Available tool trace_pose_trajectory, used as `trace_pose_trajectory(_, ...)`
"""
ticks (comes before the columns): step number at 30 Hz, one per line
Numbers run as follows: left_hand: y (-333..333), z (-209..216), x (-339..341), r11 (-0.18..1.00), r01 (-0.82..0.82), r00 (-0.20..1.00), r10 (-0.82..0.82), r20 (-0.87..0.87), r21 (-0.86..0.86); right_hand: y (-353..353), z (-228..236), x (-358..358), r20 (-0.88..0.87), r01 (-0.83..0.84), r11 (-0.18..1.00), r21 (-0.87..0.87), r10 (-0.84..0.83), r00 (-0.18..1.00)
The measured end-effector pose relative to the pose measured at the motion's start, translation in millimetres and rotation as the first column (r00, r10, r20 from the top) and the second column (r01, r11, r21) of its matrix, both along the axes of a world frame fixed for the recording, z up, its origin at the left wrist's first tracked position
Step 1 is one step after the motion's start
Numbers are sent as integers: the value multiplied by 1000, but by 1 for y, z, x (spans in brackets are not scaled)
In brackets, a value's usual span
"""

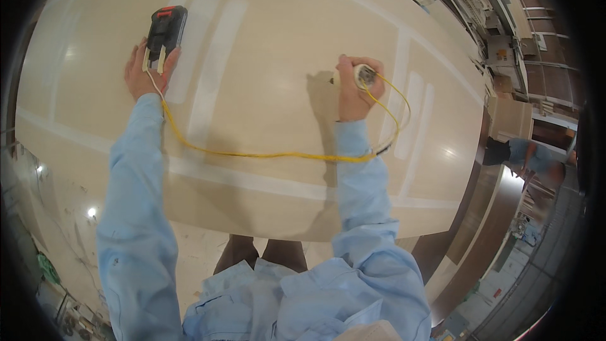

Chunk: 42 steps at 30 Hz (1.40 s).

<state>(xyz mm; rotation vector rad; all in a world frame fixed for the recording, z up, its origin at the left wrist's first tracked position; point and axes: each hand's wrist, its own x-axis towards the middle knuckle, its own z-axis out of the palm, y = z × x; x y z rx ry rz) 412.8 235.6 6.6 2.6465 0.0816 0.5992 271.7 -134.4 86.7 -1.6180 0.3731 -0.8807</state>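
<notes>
A black power-tool battery pack (167, 28) with red parts is on the large beige board at the upper left. My left hand (142, 72) is closed around its near end, where two pale strips and a white wire show. My right hand (355, 98) grips a small cream-coloured cylinder (364, 76) above the board, with a metallic end facing right and a small dark tip poking out left. A yellow cable (271, 154) runs from the battery pack across to my right forearm, then splits and loops up to the cylinder.
The beige board (278, 44) with whitish bands spreads beneath both hands. Stacked boards and strips (470, 0) lie beyond its right side. Another person (533, 158) is at the far right, by a long brown panel (486, 233). Green material (47, 268) lies at the lower left.
</notes>
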Motion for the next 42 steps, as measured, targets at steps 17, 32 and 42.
trace_pose_trajectory(17, 1, 1, 3, 998, 6, 999, -3, -42, 61, 14, 6, -38, 25, -55, 996, 67, 54, 998)
trace_pose_trajectory(32, 99, 30, -127, 929, 370, 928, -368, 51, -27, 30, 23, -76, -8, 44, 999, -28, -45, 999)
trace_pose_trajectory(42, 115, 10, -150, 900, 397, 918, -387, 92, -177, 44, 13, -105, -69, 22, 998, -64, -27, 997)
